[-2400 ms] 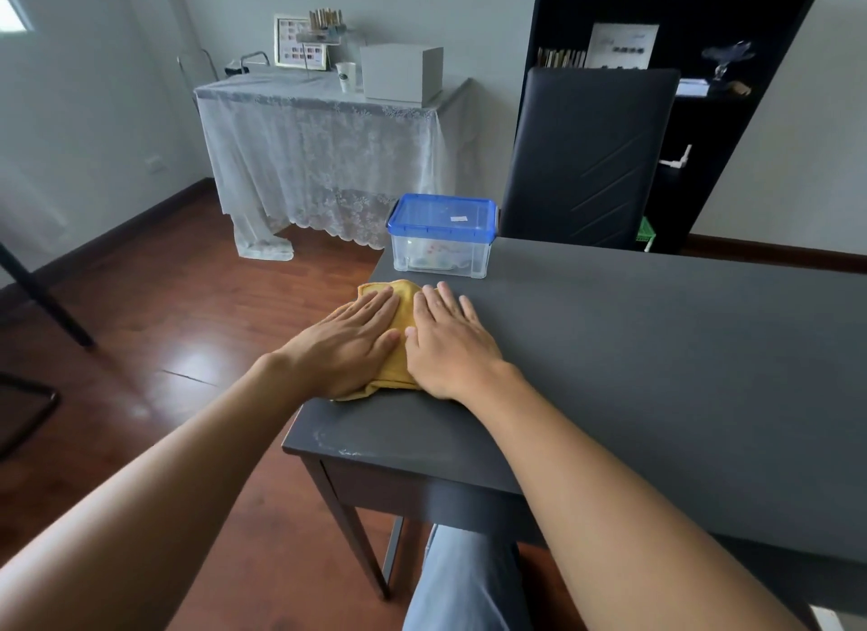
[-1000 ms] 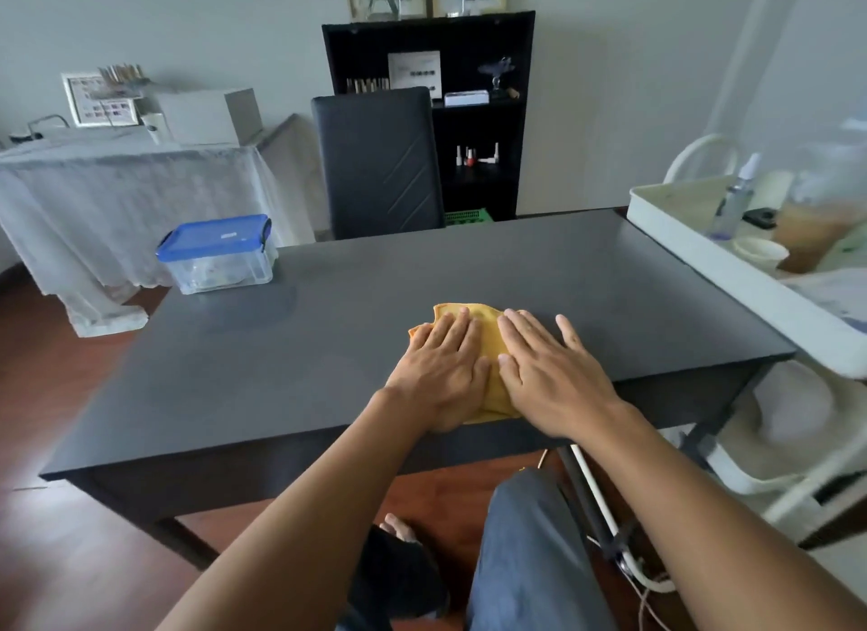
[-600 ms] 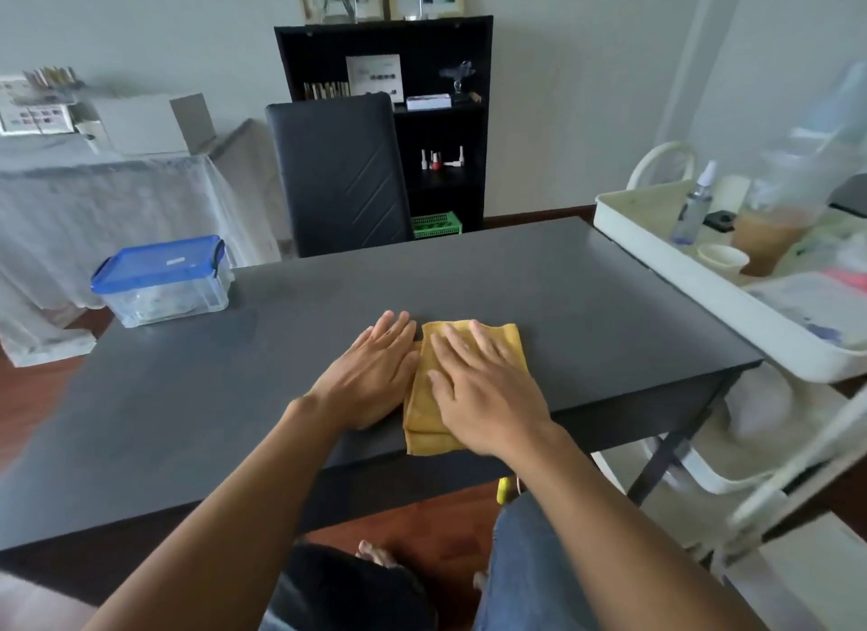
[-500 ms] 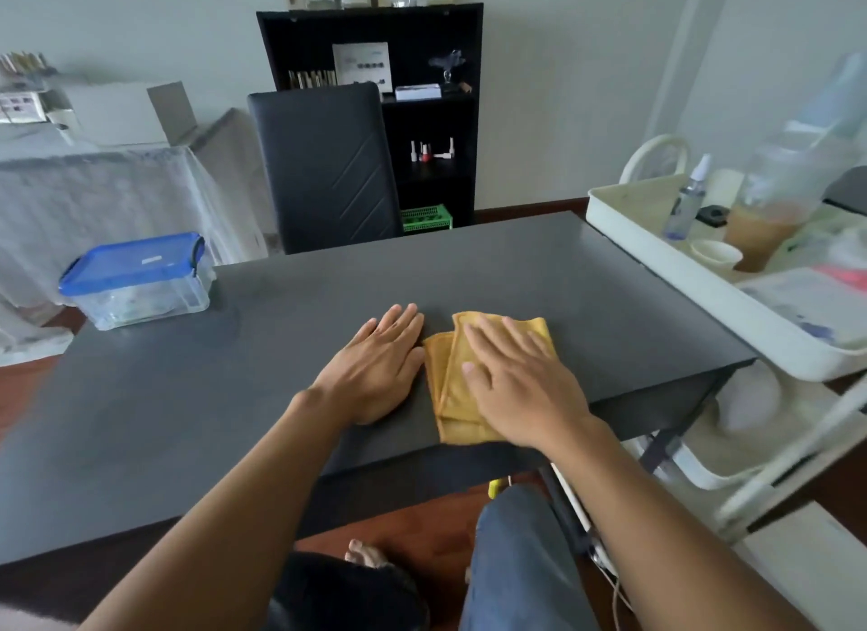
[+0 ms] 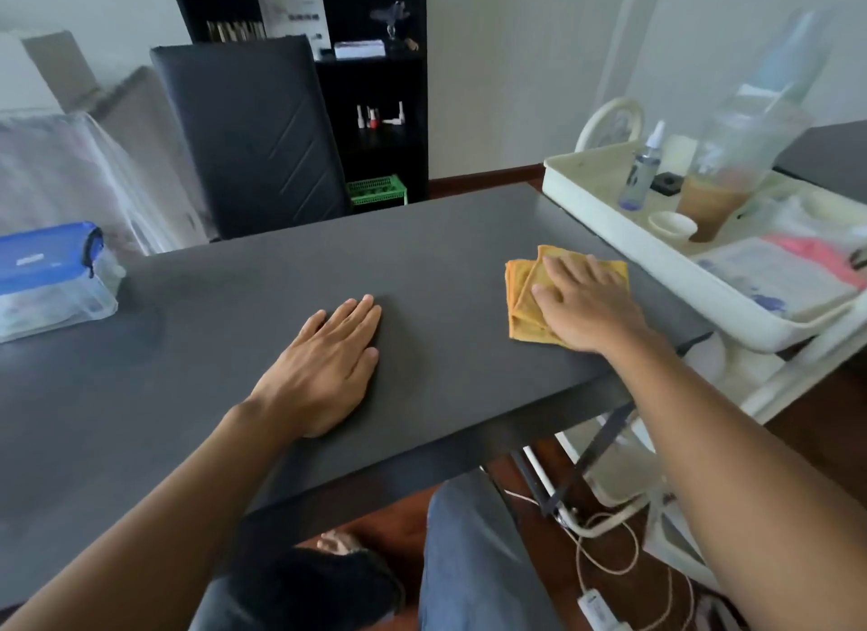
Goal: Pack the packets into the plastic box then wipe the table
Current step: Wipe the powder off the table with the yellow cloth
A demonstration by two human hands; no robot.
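My right hand (image 5: 586, 302) lies flat on the yellow cloth (image 5: 530, 297), fingers straight and spread, pressing it down near the right end of the desk (image 5: 445, 255), not far from the near edge. My left hand (image 5: 323, 367) rests flat and open on the bare desk top, well apart from the cloth, holding nothing. The cloth is folded into a few layers, and its edges fan out from under my fingers; I judge it soft, light and limp, so it will bunch or unfold if I push from one corner. A flat palm over the middle of the fold looks the best hold, with even pressure so the layers slide together on the smooth dark top. The plastic box (image 5: 47, 278) sits at the far left of the desk with its blue lid on, so I take the packing to be done; through the clear wall I cannot make out the packets.
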